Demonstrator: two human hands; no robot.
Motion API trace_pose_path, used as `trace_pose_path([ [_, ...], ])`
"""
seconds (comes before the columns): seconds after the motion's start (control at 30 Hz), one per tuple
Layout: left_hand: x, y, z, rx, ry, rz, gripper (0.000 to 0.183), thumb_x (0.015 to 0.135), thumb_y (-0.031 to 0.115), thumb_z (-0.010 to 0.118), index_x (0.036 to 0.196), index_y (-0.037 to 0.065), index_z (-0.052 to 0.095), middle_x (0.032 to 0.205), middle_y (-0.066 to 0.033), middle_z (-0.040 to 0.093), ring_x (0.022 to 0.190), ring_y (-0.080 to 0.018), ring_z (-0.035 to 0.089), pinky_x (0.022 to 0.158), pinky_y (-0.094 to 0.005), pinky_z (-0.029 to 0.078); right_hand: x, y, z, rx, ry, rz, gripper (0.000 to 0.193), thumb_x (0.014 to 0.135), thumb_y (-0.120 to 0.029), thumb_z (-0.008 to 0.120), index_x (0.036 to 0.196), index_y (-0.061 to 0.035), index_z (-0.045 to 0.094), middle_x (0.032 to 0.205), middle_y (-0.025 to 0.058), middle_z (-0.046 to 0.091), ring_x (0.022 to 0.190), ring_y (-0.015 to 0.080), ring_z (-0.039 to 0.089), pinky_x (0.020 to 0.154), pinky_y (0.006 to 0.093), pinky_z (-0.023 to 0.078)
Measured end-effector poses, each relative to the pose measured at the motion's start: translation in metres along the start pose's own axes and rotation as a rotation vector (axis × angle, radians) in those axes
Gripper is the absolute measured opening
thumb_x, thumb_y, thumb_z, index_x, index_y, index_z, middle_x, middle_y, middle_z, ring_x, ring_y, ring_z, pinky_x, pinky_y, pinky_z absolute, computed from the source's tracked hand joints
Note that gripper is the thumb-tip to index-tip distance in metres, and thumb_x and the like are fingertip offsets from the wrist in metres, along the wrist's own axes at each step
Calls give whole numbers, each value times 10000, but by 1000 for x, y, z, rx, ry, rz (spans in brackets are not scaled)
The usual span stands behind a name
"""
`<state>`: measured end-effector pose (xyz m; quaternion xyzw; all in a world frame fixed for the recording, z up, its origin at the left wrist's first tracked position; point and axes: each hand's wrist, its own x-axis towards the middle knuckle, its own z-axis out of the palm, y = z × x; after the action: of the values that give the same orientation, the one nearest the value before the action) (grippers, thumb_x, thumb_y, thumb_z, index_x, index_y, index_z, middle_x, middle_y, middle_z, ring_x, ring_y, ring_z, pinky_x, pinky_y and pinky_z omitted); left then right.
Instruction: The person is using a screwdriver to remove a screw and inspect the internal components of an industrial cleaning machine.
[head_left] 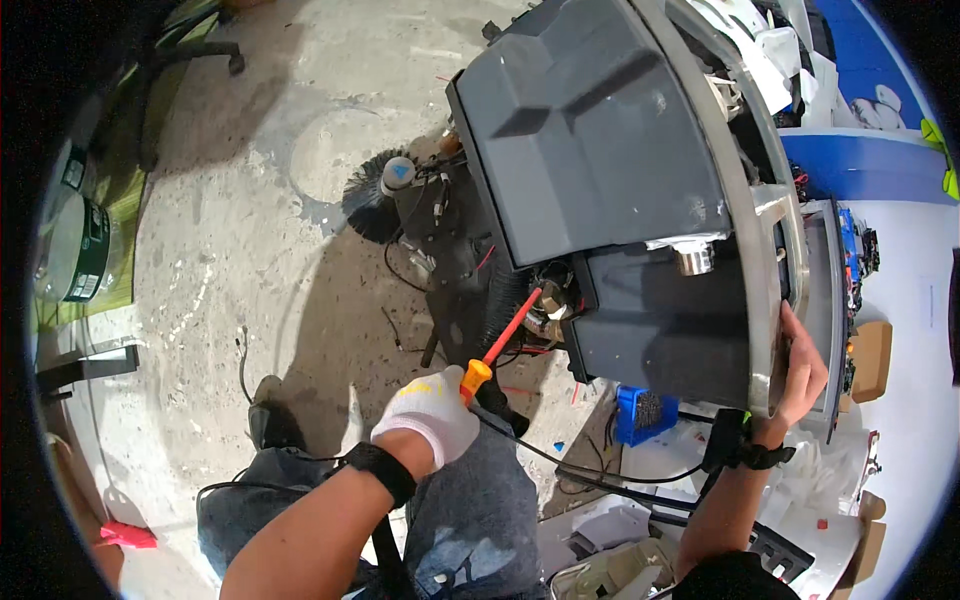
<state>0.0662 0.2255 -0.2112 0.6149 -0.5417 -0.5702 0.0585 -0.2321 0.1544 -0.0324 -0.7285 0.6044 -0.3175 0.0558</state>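
Observation:
In my gloved left hand [430, 410] is a screwdriver [512, 328] with a red shaft and an orange-yellow handle. Its tip reaches into a cluster of small brass-coloured and wired parts [553, 300] below the grey plastic housing [610, 130] of a machine. What exactly the tip touches is too small to tell. My bare right hand [800, 370] lies against the machine's metal frame [757, 340], fingers stretched along it. A ribbed black hose [507, 292] runs beside the screwdriver.
A round black brush [372, 200] sticks out at the machine's far left. Near my right forearm stand a blue bin [645, 415] and black cables [620, 487]. Loose wires lie on the concrete floor [330, 130]. Large clear bottles [80, 245] stand at far left.

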Motion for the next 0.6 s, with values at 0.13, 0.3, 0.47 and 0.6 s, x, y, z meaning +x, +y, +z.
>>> trace_pose_path([
  [0.13,5,11,14,-223,-137,-33,321,751,201,528,999,-2,550,951,-240,611,930,-383,579,792,-417,463,2,2,-2,23,5,-58,464,907,-286,426,1129,98,561,1043,155,618,920,170,561,862,267,396],
  [0.3,2,6,11,49,14,-20,325,765,148,489,1051,-2,528,949,-243,616,914,-380,592,795,-426,467,3,-10,10,74,76,4,445,900,-268,481,1147,95,549,1050,127,602,921,149,533,876,258,385],
  [0.47,-8,12,2,159,59,-45,307,796,143,464,1058,-7,522,935,-232,621,910,-381,594,786,-435,467,2,-12,12,119,100,10,419,904,-270,492,1147,63,565,1000,125,626,927,160,552,860,272,398],
  [0.6,2,9,9,113,31,-37,316,775,152,494,1052,3,530,947,-226,620,923,-377,589,793,-424,466,1,-15,11,101,96,2,410,903,-263,493,1153,53,566,973,109,633,901,141,548,838,259,399],
])
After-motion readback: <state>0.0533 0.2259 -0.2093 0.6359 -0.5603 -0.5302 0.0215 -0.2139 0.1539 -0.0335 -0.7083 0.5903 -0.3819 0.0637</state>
